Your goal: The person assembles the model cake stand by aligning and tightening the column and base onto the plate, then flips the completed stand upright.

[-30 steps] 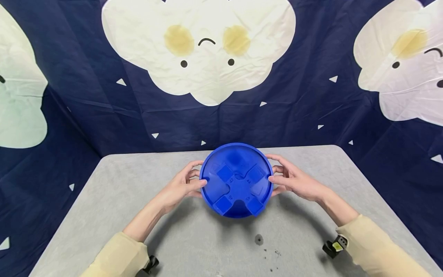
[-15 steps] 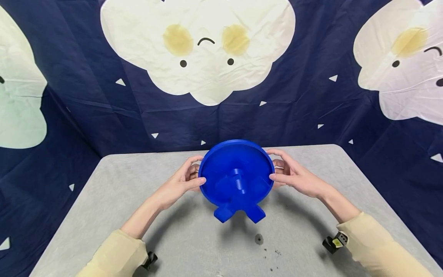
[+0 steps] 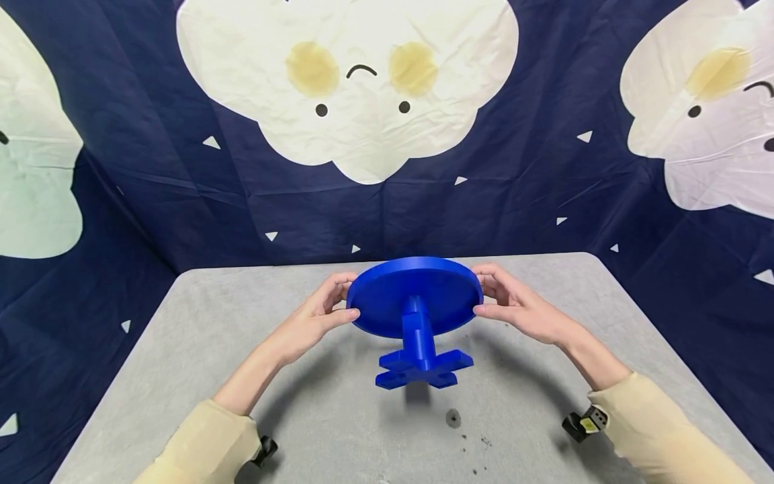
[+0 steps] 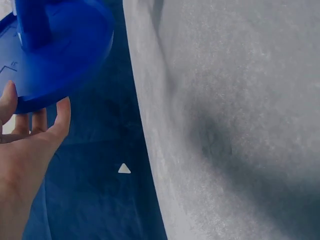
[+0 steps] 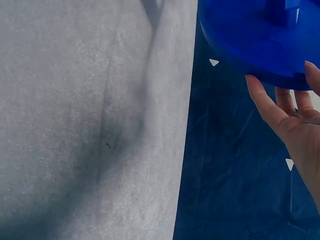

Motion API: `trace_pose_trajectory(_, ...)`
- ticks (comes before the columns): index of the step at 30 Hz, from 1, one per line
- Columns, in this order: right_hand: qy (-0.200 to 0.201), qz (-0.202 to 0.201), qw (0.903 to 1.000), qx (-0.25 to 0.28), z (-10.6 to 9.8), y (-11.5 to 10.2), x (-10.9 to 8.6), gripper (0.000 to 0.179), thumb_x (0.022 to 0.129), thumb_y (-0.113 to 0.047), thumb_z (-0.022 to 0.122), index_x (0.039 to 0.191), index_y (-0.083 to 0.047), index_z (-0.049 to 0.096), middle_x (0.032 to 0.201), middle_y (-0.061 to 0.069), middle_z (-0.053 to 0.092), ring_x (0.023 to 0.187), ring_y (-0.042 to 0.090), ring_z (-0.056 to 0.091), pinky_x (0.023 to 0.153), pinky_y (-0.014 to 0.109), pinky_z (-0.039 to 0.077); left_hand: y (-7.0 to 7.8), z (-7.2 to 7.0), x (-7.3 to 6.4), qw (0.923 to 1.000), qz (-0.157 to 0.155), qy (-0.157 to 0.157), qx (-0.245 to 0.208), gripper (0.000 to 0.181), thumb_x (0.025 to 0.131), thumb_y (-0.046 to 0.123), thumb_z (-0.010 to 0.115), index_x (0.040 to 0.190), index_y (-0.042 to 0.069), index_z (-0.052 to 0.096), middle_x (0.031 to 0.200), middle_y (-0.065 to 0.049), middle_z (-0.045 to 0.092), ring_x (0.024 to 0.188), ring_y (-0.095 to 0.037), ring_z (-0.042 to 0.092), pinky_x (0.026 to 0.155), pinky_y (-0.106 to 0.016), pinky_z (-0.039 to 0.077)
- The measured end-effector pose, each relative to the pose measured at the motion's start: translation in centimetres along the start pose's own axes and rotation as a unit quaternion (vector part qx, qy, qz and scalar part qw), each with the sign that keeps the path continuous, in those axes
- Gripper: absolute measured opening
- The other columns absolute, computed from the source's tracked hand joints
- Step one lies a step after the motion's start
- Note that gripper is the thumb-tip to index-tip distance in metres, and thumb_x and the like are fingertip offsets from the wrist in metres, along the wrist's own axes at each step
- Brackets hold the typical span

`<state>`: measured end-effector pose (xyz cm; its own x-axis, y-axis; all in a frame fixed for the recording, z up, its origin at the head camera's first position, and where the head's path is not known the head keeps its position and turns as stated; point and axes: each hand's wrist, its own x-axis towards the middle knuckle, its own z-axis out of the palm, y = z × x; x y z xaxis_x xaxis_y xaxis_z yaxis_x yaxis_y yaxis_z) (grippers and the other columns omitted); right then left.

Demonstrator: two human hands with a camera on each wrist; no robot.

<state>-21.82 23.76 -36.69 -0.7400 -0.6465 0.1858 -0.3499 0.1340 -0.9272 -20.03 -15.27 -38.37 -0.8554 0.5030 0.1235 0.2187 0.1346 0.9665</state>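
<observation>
A blue plastic stand hangs above the table, made of a round rimmed disc (image 3: pixel 381 302), a central post (image 3: pixel 418 339) and a four-armed cross (image 3: pixel 423 370) at the post's lower end. The disc is tilted with its underside toward the head camera. My left hand (image 3: pixel 314 319) grips the disc's left edge, thumb on the near side and fingers behind. Opposite it, my right hand (image 3: pixel 529 312) holds the right edge the same way. The left wrist view shows the disc (image 4: pixel 75 60) between thumb and fingers; in the right wrist view the fingers (image 5: pixel 267 107) reach under the rim.
The grey table (image 3: pixel 254 376) has a dark round spot (image 3: pixel 453 418) and several small specks near the front. A dark blue cloth (image 3: pixel 302 215) with white clouds and triangles hangs behind and at both sides. Black devices (image 3: pixel 583 425) are worn at the sleeves.
Both hands have tipped the stand: the cross, which faced the head camera over the disc, has swung down below it. The disc now appears flatter. Both hands keep hold of the rim.
</observation>
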Motion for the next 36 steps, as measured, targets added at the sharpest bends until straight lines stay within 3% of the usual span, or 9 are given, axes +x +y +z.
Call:
trace_pose_trajectory(6,0.001,-0.004,0.9999,0.014,0.0,0.1,-0.2,0.040,0.099,0.003,0.062,0.135,-0.010,0.049,0.130,0.002,0.060,0.125,0.010,0.061,0.097,0.025,0.057,0.0,0.2,0.1,0.9997,0.015,-0.005,-0.018,0.043,0.100,0.007,0.065,0.139,0.016,0.051,0.130,-0.001,0.062,0.123,-0.009,0.061,0.104,-0.023,0.053)
trace_pose_trajectory(15,0.016,-0.006,0.9998,0.011,0.0,0.4,-0.3,0.037,0.096,0.006,0.063,0.129,-0.010,0.056,0.129,-0.001,0.058,0.122,0.006,0.061,0.095,0.021,0.056,0.2,0.8,0.3,0.9977,0.058,-0.003,0.034,0.035,0.098,0.001,0.064,0.129,0.012,0.057,0.132,-0.005,0.058,0.123,-0.013,0.059,0.113,-0.026,0.048)
trace_pose_trajectory(20,0.013,-0.046,0.9986,0.023,0.1,1.0,-0.1,0.033,0.095,0.012,0.060,0.123,-0.005,0.061,0.128,0.009,0.059,0.121,0.009,0.061,0.102,0.022,0.055,-0.3,0.8,0.5,0.9953,0.090,-0.018,0.029,0.033,0.095,-0.008,0.060,0.124,0.009,0.059,0.131,-0.009,0.060,0.128,-0.015,0.057,0.114,-0.023,0.046)
trace_pose_trajectory(24,0.002,-0.070,0.9970,0.032,0.2,1.4,0.0,0.030,0.094,0.013,0.060,0.121,0.001,0.061,0.128,0.018,0.057,0.123,0.014,0.059,0.110,0.024,0.052,-0.6,0.7,0.5,0.9951,0.092,-0.021,0.029,0.034,0.093,-0.009,0.060,0.121,0.009,0.060,0.132,-0.009,0.060,0.129,-0.016,0.056,0.112,-0.021,0.045)
trace_pose_trajectory(31,0.013,-0.046,0.9986,0.024,0.4,1.5,0.1,0.024,0.094,0.007,0.064,0.117,-0.002,0.065,0.128,0.013,0.059,0.126,0.015,0.057,0.112,0.023,0.049,-0.8,0.7,0.6,0.9946,0.095,-0.025,0.035,0.022,0.097,0.001,0.064,0.116,0.012,0.062,0.132,-0.007,0.061,0.132,-0.016,0.055,0.115,-0.019,0.041)
trace_pose_trajectory(36,0.014,-0.046,0.9983,0.035,0.5,1.7,0.2,0.022,0.093,0.008,0.066,0.113,-0.001,0.066,0.128,0.012,0.059,0.125,0.015,0.057,0.109,0.021,0.049,-1.2,0.7,0.8,0.9912,0.120,-0.027,0.048,0.021,0.097,0.000,0.063,0.113,0.012,0.062,0.130,-0.009,0.062,0.132,-0.016,0.055,0.116,-0.020,0.041)
